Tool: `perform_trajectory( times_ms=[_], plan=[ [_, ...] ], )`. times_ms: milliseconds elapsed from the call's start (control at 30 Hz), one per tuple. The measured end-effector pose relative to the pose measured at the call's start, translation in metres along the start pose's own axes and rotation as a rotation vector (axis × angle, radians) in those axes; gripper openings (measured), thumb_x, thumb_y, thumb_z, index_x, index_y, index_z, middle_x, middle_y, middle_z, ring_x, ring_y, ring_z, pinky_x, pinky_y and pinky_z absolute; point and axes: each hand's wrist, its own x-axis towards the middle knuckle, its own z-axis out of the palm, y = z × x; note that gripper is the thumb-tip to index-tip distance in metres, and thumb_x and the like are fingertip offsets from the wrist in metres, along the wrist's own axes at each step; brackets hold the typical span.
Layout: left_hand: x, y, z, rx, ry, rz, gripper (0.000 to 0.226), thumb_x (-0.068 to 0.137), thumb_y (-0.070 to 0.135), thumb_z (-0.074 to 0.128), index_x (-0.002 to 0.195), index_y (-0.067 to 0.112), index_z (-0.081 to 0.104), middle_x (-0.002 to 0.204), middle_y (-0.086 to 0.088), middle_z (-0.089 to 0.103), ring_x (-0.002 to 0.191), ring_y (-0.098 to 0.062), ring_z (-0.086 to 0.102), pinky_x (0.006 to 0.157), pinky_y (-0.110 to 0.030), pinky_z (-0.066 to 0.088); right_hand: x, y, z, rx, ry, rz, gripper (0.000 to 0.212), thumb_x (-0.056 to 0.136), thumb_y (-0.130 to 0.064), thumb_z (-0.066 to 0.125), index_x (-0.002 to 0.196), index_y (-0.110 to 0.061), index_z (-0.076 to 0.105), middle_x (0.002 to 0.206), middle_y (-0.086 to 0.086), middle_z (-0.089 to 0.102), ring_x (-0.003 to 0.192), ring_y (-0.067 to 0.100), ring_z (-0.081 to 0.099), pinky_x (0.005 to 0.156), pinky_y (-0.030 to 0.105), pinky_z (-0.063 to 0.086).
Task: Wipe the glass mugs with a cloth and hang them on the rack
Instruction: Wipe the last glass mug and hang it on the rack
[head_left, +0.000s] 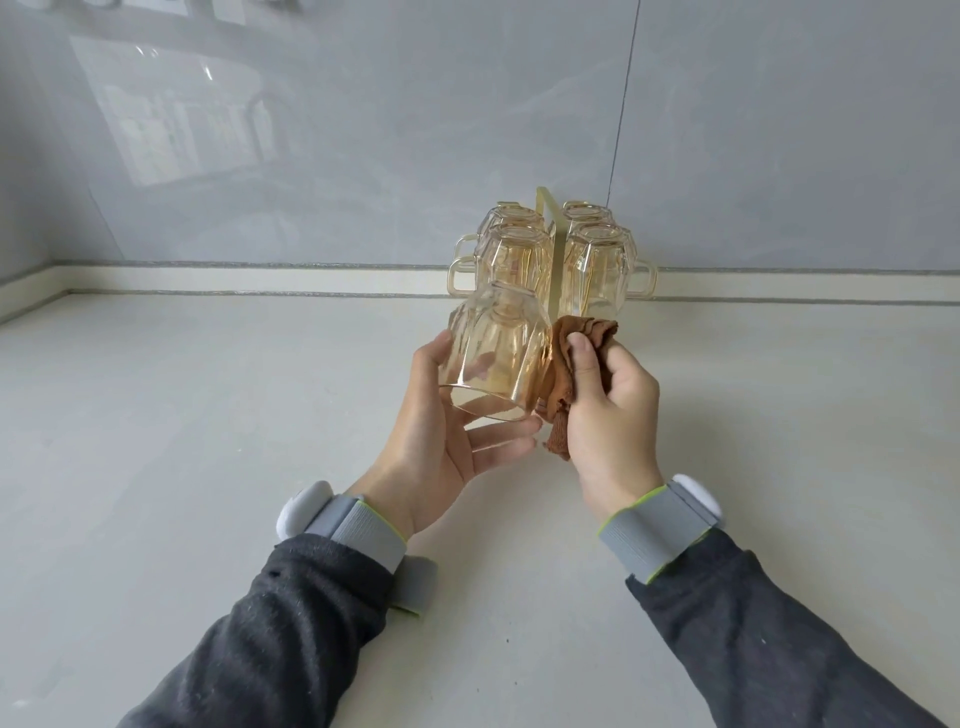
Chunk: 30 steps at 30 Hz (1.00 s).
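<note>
Pale and smooth, the tabletop (208, 441) lies under everything. Above it the left hand (441, 441) cradles the mug (493, 353), with the thumb on its wall and the fingers under the rim. I think this keeps the slippery, faceted amber glass steady. It is tilted with the mouth toward the person. Behind it the thin gold rack (548, 200) carries four hung mugs (519, 254) upside down. A soft brown cloth (561, 374) is pressed to the mug's right side, bunched in the gripping right hand (613, 415).
</note>
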Motion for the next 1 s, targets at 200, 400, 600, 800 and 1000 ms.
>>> perform_trajectory(
  times_ms=[200, 400, 600, 800, 1000],
  plan=[
    [0.005, -0.005, -0.001, 0.073, 0.004, 0.024, 0.058, 0.1, 0.059, 0.048, 0.118, 0.011, 0.074, 0.096, -0.02, 0.062, 0.085, -0.033, 0.07, 0.085, -0.046, 0.064, 0.001, 0.003, -0.002, -0.088, 0.087, -0.032, 0.034, 0.094, -0.044, 0.053, 0.086, -0.015, 0.068, 0.07, -0.004, 0.067, 0.066, 0.024, 0.065, 0.067, 0.053, 0.058],
    [0.003, -0.011, 0.001, 0.206, -0.035, 0.128, 0.069, 0.08, 0.074, 0.058, 0.133, 0.031, 0.067, 0.122, -0.007, 0.075, 0.112, -0.034, 0.073, 0.092, -0.043, 0.061, -0.006, -0.009, -0.001, -0.104, 0.026, -0.132, 0.023, 0.102, -0.027, 0.059, 0.104, -0.006, 0.07, 0.083, -0.01, 0.069, 0.077, 0.004, 0.064, 0.078, 0.033, 0.055],
    [0.004, -0.013, 0.0, 0.234, -0.063, 0.167, 0.076, 0.077, 0.078, 0.063, 0.134, 0.029, 0.066, 0.124, -0.015, 0.073, 0.104, -0.031, 0.072, 0.09, -0.043, 0.062, -0.007, -0.012, 0.001, -0.125, 0.053, -0.303, 0.018, 0.101, -0.027, 0.055, 0.116, -0.027, 0.066, 0.112, -0.004, 0.07, 0.11, 0.011, 0.065, 0.097, 0.03, 0.051],
    [0.006, -0.013, -0.001, 0.216, -0.071, 0.22, 0.067, 0.088, 0.068, 0.058, 0.137, 0.024, 0.065, 0.13, -0.011, 0.072, 0.111, -0.028, 0.071, 0.095, -0.047, 0.06, -0.011, -0.003, 0.005, -0.33, -0.065, -0.494, 0.038, 0.102, -0.027, 0.053, 0.134, -0.01, 0.064, 0.135, -0.009, 0.06, 0.131, 0.012, 0.052, 0.112, 0.033, 0.041],
    [0.005, -0.012, -0.001, 0.157, -0.002, 0.292, 0.062, 0.086, 0.066, 0.054, 0.131, 0.028, 0.07, 0.122, -0.001, 0.076, 0.102, -0.017, 0.075, 0.084, -0.038, 0.062, -0.016, 0.005, 0.013, -0.505, -0.161, -0.678, 0.046, 0.103, -0.028, 0.046, 0.145, -0.008, 0.053, 0.151, 0.007, 0.051, 0.145, 0.031, 0.039, 0.121, 0.045, 0.029]
  ],
)
